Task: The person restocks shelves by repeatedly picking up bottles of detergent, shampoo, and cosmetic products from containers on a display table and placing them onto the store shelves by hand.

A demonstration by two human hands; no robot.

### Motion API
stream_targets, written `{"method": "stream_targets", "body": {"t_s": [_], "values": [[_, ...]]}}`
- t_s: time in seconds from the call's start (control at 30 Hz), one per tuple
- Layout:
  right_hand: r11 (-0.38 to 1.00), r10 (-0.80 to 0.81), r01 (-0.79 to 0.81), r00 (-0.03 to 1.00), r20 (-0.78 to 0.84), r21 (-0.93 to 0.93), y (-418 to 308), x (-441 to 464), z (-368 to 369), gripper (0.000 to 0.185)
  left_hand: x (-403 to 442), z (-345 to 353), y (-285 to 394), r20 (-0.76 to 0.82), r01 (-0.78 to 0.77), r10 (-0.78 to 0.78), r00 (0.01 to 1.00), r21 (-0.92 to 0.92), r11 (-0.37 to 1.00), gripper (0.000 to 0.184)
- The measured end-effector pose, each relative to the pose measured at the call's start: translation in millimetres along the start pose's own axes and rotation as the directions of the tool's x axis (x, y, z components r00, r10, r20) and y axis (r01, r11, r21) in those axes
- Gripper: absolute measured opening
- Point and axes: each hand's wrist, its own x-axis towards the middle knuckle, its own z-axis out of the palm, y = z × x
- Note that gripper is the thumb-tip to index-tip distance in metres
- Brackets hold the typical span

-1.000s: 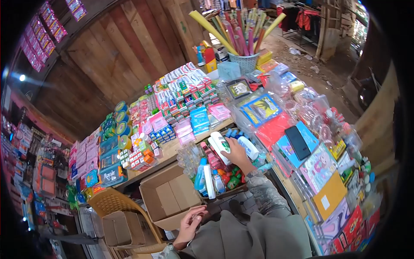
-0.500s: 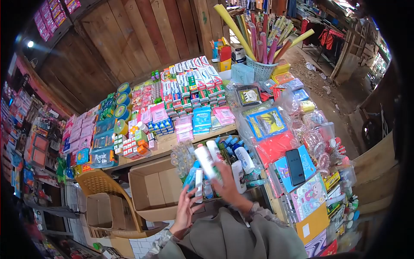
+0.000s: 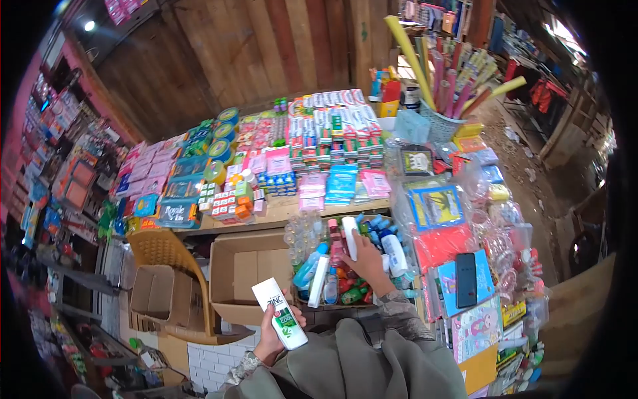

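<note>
My left hand [image 3: 268, 336] is wrapped around a white shampoo bottle [image 3: 284, 318] with a green label reading "ZINC", held tilted in front of my lap. Over a box of mixed bottles, my right hand [image 3: 369, 265] has its fingers closed on another white bottle [image 3: 349, 233], which stands nearly upright. Close by are a pink bottle [image 3: 335, 233], a slim white box [image 3: 318, 282] and a light blue bottle [image 3: 311, 266]. A white bottle with blue marks [image 3: 395, 254] is just right of my right hand. Green-capped bottles lie below it.
An open cardboard box [image 3: 247, 266] stands left of the bottles, beside a wicker-patterned chair [image 3: 159, 249] holding a smaller carton [image 3: 158, 292]. Stacked toothpaste boxes [image 3: 335, 133] cover the wooden table behind. A phone [image 3: 466, 279] lies on books at the right.
The Zinc bottle has passed from my right hand to my left, which was open before. My right hand has gone back among the bottles and grips another white one. The view has shifted left.
</note>
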Motion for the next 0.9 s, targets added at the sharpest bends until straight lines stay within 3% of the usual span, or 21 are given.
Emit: {"method": "stream_targets", "body": {"t_s": [0.13,0.27,0.33,0.4,0.47,0.6,0.67,0.7,0.8,0.9], "values": [[0.999,0.042,-0.04,0.995,0.092,-0.03,16.7,6.7,12.7,0.089,-25.3,-11.1,9.2,-0.101,-0.089,0.088,0.991,-0.005,0.996,0.062],[0.98,0.121,-0.144,0.979,0.163,0.139,44.0,22.5,22.1,0.093,-46.3,-28.7,7.4,-0.136,-0.157,0.144,0.98,-0.095,0.983,0.06],[0.989,0.093,-0.107,0.986,0.141,0.099,43.8,26.3,21.0,0.095,-56.1,-35.8,7.1,-0.15,-0.176,0.154,0.977,-0.15,0.973,0.061],[0.989,0.143,-0.146,0.963,0.228,-0.004,27.4,29.1,15.5,0.094,-65.7,-48.4,5.9,-0.139,-0.182,0.166,0.976,-0.119,0.976,0.061],[0.99,0.105,-0.078,0.965,0.24,-0.118,25.6,25.3,21.0,0.091,-79.6,-55.4,8.1,-0.204,-0.18,0.152,0.967,-0.129,0.975,0.062],[0.965,-0.212,0.203,0.977,0.038,0.164,105.9,36.3,75.5,0.093,-107.9,-81.6,16.7,-0.171,-0.236,0.213,0.962,-0.13,0.963,0.063],[0.993,0.045,-0.065,0.98,0.193,0.097,59.5,33.8,45.3,0.096,-128.0,-88.8,28.7,-0.171,-0.258,0.235,0.957,-0.129,0.957,0.062],[0.994,0.111,-0.111,0.976,0.185,-0.009,48.2,33.6,42.1,0.097,-137.0,-91.9,34.7,-0.18,-0.264,0.241,0.954,-0.124,0.956,0.062],[0.94,0.324,-0.312,0.943,0.071,-0.139,13.1,30.9,40.5,0.084,-153.0,-102.9,46.6,-0.169,-0.297,0.272,0.947,-0.147,0.943,0.063],[0.938,0.346,-0.346,0.935,-0.07,0.014,43.3,29.2,50.1,0.073,-159.2,-96.0,58.9,-0.156,-0.344,0.323,0.933,-0.126,0.931,0.065]]}}
